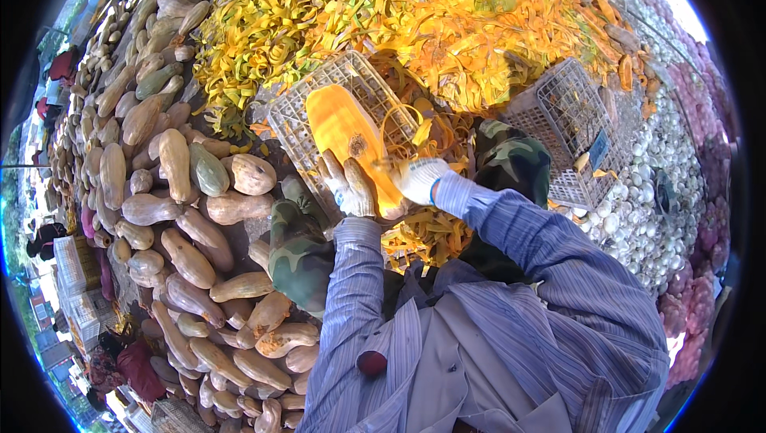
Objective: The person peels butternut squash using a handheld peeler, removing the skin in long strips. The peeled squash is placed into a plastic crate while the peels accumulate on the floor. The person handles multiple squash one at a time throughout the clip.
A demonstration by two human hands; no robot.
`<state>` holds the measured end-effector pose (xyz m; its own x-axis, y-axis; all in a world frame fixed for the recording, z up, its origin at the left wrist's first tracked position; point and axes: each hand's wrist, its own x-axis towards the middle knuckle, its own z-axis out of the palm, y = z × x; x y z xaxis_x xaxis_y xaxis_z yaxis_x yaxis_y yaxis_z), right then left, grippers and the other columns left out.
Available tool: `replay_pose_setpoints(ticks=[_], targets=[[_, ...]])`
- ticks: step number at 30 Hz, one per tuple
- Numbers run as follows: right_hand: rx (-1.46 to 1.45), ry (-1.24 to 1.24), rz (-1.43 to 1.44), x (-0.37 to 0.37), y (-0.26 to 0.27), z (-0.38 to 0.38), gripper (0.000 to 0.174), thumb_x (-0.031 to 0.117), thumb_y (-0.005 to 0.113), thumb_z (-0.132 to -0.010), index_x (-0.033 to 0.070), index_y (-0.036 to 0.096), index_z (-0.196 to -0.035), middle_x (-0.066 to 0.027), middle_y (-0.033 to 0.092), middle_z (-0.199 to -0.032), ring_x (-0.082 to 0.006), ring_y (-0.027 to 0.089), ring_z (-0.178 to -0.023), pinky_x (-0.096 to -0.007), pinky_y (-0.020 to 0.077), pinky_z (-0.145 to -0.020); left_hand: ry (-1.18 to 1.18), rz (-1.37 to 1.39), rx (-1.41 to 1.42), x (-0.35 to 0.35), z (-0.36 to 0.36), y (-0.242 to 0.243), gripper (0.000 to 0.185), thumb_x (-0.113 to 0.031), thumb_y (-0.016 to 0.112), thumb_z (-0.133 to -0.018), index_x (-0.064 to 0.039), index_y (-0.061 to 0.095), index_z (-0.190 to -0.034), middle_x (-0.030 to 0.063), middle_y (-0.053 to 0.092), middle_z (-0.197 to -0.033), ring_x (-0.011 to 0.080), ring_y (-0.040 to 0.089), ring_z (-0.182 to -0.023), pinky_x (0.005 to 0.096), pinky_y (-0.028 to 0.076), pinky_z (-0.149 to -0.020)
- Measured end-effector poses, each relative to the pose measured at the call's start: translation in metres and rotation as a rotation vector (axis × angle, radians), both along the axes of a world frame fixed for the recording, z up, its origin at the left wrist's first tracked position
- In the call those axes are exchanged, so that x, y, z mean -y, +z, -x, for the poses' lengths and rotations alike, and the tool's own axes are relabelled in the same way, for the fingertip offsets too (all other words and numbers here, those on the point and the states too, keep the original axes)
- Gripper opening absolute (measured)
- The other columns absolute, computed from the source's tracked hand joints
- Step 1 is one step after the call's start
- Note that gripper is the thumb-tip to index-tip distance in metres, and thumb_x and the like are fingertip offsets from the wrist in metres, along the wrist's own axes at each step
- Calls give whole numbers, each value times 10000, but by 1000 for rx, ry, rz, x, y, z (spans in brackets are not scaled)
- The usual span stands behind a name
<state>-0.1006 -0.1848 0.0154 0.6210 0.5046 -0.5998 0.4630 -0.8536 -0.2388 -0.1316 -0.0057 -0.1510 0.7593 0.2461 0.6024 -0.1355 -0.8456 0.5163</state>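
Observation:
A large peeled orange squash (pixel 341 116) lies slanted across a plastic lattice crate (pixel 287 119) in front of me, between my knees. Its blossom scar shows as a brown patch. My left hand (pixel 352 189), in a white work glove with dirty fingers, presses on the near part of the squash and steadies it. My right hand (pixel 421 178), gloved too, is curled at the squash's right side. Its fingertips are blurred, so whether they grip a tool is unclear. A thin curl of orange peel (pixel 402 111) arches just beyond the right hand.
Unpeeled squashes (pixel 191 259) cover the ground on my left. A heap of orange and yellow peelings (pixel 443 20) spreads ahead. At right stands another lattice crate (pixel 577 128), beside many white bulbs (pixel 652 205) and pink net sacks (pixel 688 313). People (pixel 140 367) are at the far left.

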Motion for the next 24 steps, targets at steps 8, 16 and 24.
replay_pose_setpoints(ticks=[8,16,24], targets=[[-140,-106,4,52,11,28,572,432,369,-1062,33,706,-1296,-241,711,-1302,-344,701,-1215,-484,522,-1068,101,438,-226,4,3,12,624,-299,509,-1092,25,370,-1607,335,327,-1617,496,381,-1439,536,312,-1217],[65,-320,-192,-76,7,-175,649,480,337,-1090,3,635,-1414,-257,626,-1455,-384,621,-1346,-476,453,-1151,91,436,-267,7,2,9,603,-293,509,-1088,25,398,-1589,440,325,-1583,615,359,-1431,620,301,-1208],[99,-224,-262,-46,-14,-98,527,314,302,-1108,40,695,-1327,-187,736,-1312,-352,734,-1152,-488,545,-1012,40,280,-146,9,3,11,517,-208,550,-1067,13,456,-1525,361,377,-1586,563,408,-1404,594,356,-1173]])
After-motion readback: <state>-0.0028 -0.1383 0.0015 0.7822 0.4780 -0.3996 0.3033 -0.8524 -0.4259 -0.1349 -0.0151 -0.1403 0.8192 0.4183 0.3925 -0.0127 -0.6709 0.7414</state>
